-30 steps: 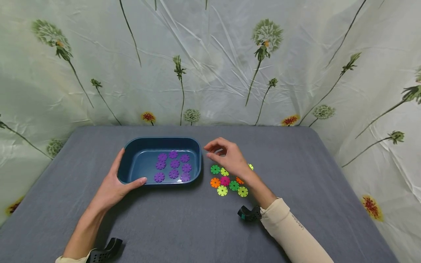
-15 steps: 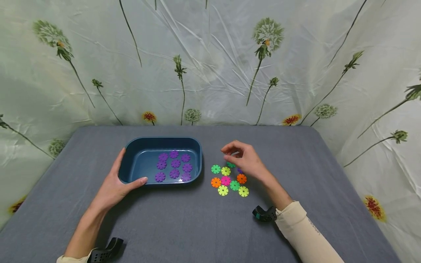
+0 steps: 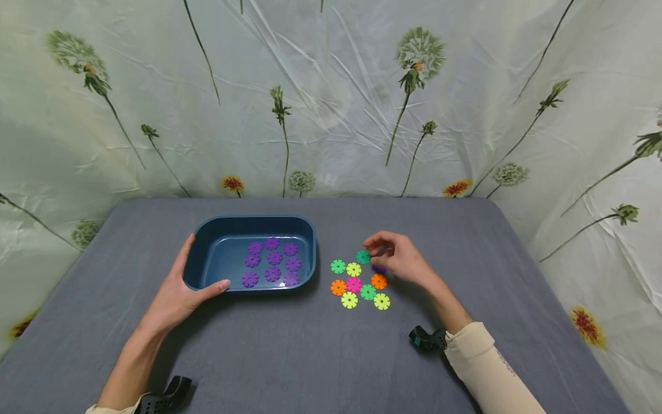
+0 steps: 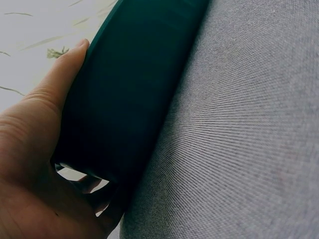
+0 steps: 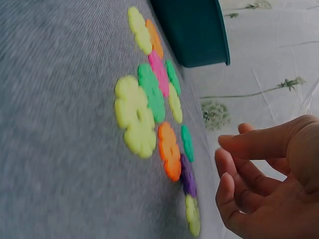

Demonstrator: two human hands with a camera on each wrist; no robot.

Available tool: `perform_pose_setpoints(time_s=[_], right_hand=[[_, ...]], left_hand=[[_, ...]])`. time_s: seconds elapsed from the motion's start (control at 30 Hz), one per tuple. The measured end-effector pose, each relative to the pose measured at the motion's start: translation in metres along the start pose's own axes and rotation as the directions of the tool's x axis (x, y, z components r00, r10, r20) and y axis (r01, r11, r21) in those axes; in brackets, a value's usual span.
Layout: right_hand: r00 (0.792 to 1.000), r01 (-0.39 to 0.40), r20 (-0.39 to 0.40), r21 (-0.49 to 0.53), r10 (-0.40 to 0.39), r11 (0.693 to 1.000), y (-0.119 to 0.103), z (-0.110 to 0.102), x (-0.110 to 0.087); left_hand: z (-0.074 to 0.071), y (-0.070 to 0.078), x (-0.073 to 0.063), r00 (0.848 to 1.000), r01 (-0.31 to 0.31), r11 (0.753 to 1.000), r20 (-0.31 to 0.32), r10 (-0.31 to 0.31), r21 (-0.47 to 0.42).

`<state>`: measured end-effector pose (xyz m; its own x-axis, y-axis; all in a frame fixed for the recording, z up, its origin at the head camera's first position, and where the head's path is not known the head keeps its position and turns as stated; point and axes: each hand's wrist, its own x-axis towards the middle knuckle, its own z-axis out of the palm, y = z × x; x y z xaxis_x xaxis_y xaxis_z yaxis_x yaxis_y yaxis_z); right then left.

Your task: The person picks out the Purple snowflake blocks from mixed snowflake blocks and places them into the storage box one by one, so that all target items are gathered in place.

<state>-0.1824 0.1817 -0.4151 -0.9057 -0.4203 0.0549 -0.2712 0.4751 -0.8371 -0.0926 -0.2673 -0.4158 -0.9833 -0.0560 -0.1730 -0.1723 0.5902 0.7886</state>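
My left hand (image 3: 178,290) holds the left end of a dark blue plastic tub (image 3: 214,256), its thumb over the near rim and fingers round the side. Several purple notched discs (image 3: 273,258) lie inside, mostly toward the tub's right half. Over the loose discs at the right, my right hand (image 3: 402,259) hovers with loosely bent fingers and nothing between them. Just below its fingertips is a purple notched disc (image 5: 188,175), partly covered by the hand in the head view. A green disc (image 3: 363,257) lies by the fingertips, and a yellow disc (image 5: 192,215) is beyond the purple one.
Right of the tub, more flat discs lie spread on the grey cloth: orange (image 3: 379,281), pink (image 3: 354,284), green (image 3: 368,292) and yellow (image 3: 381,301). A floral curtain (image 3: 341,115) hangs behind the table's far edge.
My right hand has moved right, away from the tub's edge, and lowered over the loose discs beside the purple one. The left hand and tub have stayed in place.
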Motion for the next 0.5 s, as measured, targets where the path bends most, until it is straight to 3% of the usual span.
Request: perform_pose_setpoints(time_s=[0.5], right_hand=[[0.994,-0.057,0.079,-0.15,0.069,0.987,0.007,-0.0052,-0.0055]], left_hand=[[-0.0013,-0.0011,-0.0008,1.0,-0.002,1.0,0.005,0.002,0.003]])
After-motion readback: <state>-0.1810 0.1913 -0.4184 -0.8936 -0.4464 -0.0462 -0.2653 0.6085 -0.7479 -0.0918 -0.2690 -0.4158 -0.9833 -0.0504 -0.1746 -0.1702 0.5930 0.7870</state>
